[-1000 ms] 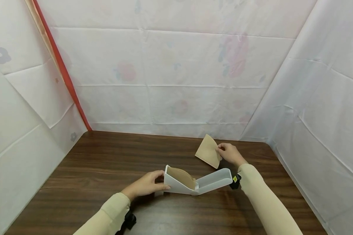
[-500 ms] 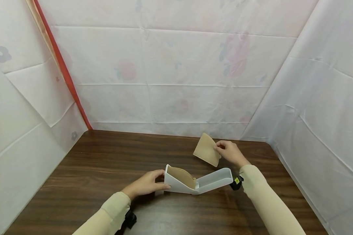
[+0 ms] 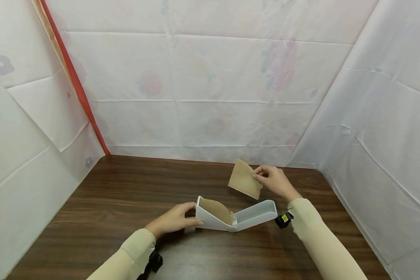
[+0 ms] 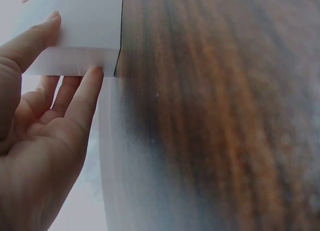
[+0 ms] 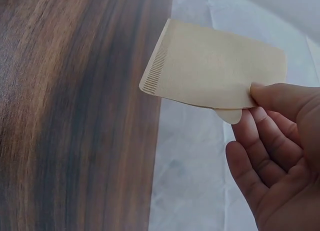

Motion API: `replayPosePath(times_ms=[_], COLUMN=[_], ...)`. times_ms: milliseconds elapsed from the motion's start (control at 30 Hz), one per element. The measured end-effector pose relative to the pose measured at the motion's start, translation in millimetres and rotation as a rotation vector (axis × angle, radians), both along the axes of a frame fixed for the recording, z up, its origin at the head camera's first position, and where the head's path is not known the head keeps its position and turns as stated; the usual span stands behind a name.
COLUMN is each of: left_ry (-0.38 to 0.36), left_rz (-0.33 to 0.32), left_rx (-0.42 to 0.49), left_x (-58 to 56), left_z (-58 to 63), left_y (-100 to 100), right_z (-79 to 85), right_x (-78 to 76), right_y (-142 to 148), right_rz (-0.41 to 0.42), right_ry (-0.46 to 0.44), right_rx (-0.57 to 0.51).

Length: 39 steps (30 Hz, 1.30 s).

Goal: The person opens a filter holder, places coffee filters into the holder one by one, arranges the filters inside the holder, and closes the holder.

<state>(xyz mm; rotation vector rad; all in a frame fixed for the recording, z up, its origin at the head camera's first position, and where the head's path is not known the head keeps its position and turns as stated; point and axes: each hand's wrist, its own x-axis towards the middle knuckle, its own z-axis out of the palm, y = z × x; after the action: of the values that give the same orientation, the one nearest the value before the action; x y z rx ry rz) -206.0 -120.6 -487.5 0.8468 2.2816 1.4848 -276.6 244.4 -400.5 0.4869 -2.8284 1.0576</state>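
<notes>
A tan paper coffee filter (image 3: 244, 179) is in my right hand (image 3: 274, 181), pinched between thumb and fingers at its edge. Its crimped seam and a small rounded tab show in the right wrist view, where the filter (image 5: 215, 66) is raised off the wood. On the table stands a white filter box (image 3: 210, 218), its hinged lid (image 3: 255, 215) swung out to the right. More brown filters (image 3: 216, 210) stand upright inside the box. With thumb on its side and fingers at its end, my left hand (image 3: 175, 219) holds the box; the left wrist view shows this hand (image 4: 55, 126) close.
The dark wooden table (image 3: 143, 182) runs back to a white patterned cloth (image 3: 210, 89) hung behind it, with more cloth at both sides. A red strip (image 3: 70, 81) runs down the left corner. Black wrist cameras (image 3: 284, 220) sit on both wrists.
My right hand has carried the filter slightly to the left, turning it a little, and the right forearm has shifted right. The left hand and the box stay put.
</notes>
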Motion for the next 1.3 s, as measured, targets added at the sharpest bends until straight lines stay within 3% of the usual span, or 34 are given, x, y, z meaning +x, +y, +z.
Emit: replayPosePath(times_ms=[433,967,1300], left_ry=[-0.006,-0.014,-0.014], left_rz=[0.004,0.006,0.004], left_rx=[0.006,0.003,0.026], left_x=[0.1,-2.4,0.2], left_z=[0.0,-4.1,-0.4], left_y=[1.0,-0.6,0.6], right_z=[23.3,39.5,49.2], right_x=[17.7,34.9,47.3], right_y=[-2.2,-10.3,-15.3], right_rz=[0.051,0.104,0.166], right_ry=[0.033,0.094,0.121], right_rx=[-0.055,-0.095,-0.116])
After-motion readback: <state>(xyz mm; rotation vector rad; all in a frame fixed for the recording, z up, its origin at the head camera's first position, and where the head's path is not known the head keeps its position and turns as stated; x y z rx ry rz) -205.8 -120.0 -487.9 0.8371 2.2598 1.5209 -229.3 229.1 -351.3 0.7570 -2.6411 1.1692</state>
